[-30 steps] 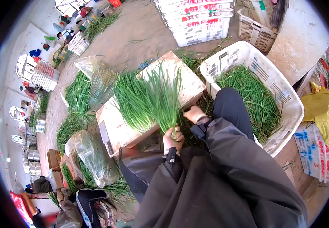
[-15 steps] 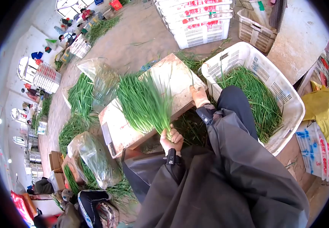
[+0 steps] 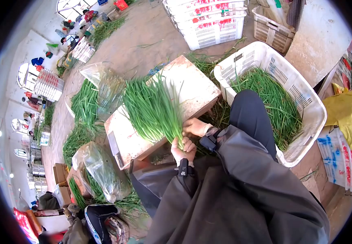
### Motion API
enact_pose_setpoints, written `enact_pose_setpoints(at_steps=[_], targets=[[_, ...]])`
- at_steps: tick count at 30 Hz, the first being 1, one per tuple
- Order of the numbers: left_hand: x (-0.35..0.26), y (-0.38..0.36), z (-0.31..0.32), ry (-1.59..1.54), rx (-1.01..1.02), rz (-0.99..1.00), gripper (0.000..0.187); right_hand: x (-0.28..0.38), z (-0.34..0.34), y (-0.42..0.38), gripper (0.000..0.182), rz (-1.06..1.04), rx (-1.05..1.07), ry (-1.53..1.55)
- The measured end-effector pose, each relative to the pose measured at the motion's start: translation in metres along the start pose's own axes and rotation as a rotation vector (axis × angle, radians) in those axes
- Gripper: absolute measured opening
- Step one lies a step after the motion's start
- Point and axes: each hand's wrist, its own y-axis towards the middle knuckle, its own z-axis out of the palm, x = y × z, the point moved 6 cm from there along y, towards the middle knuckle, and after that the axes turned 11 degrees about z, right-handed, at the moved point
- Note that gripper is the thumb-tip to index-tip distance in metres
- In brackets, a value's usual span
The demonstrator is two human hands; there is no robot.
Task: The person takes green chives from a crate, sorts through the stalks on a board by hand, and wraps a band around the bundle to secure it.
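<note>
A large bunch of green chives (image 3: 153, 107) lies fanned out over a pale, worn board (image 3: 192, 83) in front of my knees. My left hand (image 3: 183, 150) is closed around the stem ends at the board's near edge. Just above it, my right hand (image 3: 197, 127) is at the right side of the stems, its fingers drawn together against them. The fingertips are partly hidden. A broad-bladed knife (image 3: 114, 144) rests at the left end of the board.
At my right stands a white plastic crate (image 3: 308, 107) holding loose chives. Stacked white crates (image 3: 216, 34) stand ahead. Plastic bags (image 3: 102, 173) and heaps of chives (image 3: 84, 99) lie on the left. A yellow glove (image 3: 342, 116) hangs at far right. Other people work in the background.
My right hand has left the board's right edge and moved left and down to the chive stems. My left hand keeps its hold on the bunch.
</note>
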Motion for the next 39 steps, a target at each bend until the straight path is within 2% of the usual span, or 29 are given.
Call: enact_pose_setpoints(at_steps=[3,5,7,10,13,14,17,18,21,23,25,27,28,31,32,35,37,39], targets=[[0.001,-0.001,0.001,0.039,-0.051,0.033,0.036,0.014,-0.034,0.003,0.017,-0.124,-0.264,0.145],[-0.001,-0.001,-0.001,0.034,-0.067,0.030,0.036,0.018,-0.070,0.009,0.015,-0.126,-0.483,0.297],[-0.001,0.000,-0.001,0.027,-0.066,0.030,0.036,0.033,-0.108,0.012,0.017,-0.278,-1.030,-0.282],[-0.001,0.000,0.003,0.016,-0.045,0.031,0.035,0.070,-0.096,-0.001,0.025,-0.373,-1.127,-0.582],[-0.001,0.001,0.006,0.000,-0.018,0.019,0.035,0.099,-0.069,0.002,0.031,-0.350,-1.092,-0.993],[-0.002,0.001,0.006,-0.008,0.002,0.010,0.036,0.105,-0.062,0.008,0.029,-0.242,-1.046,-1.154],[-0.004,0.002,0.008,-0.045,0.050,-0.008,0.036,0.092,-0.071,0.038,0.019,-0.270,-1.014,-1.360],[-0.004,0.002,0.009,-0.061,0.066,-0.014,0.036,0.092,-0.070,0.045,0.018,-0.335,-1.000,-1.454],[-0.002,0.006,0.008,-0.061,0.070,-0.007,0.035,0.096,-0.093,0.057,0.017,-0.329,-1.110,-1.440],[0.000,0.007,0.008,-0.046,0.054,0.003,0.034,0.117,-0.116,0.045,0.015,-0.253,-1.154,-1.243],[0.001,0.006,0.007,-0.037,0.045,0.009,0.034,0.145,-0.131,0.025,0.011,-0.130,-1.413,-1.267],[0.002,0.006,0.008,-0.035,0.049,0.010,0.034,0.155,-0.158,0.009,0.010,-0.213,-1.436,-0.837],[0.002,0.007,0.007,-0.033,0.023,0.014,0.034,0.150,-0.177,0.011,0.014,-0.133,-1.376,-0.572],[0.000,0.006,0.007,-0.027,-0.028,0.032,0.034,0.133,-0.189,-0.002,0.016,-0.102,-1.395,-0.146],[0.000,0.006,0.006,-0.025,-0.031,0.036,0.034,0.134,-0.178,-0.008,0.023,-0.134,-1.509,-0.306],[0.001,0.004,0.006,-0.011,-0.039,0.036,0.034,0.125,-0.125,0.000,0.029,-0.165,-0.932,-0.710],[0.001,0.004,0.004,0.007,-0.045,0.037,0.033,0.081,-0.073,0.003,0.024,0.153,-0.367,-0.398],[0.001,0.006,0.000,0.033,-0.046,0.037,0.033,0.042,-0.031,0.002,0.025,0.224,-0.125,-0.213]])
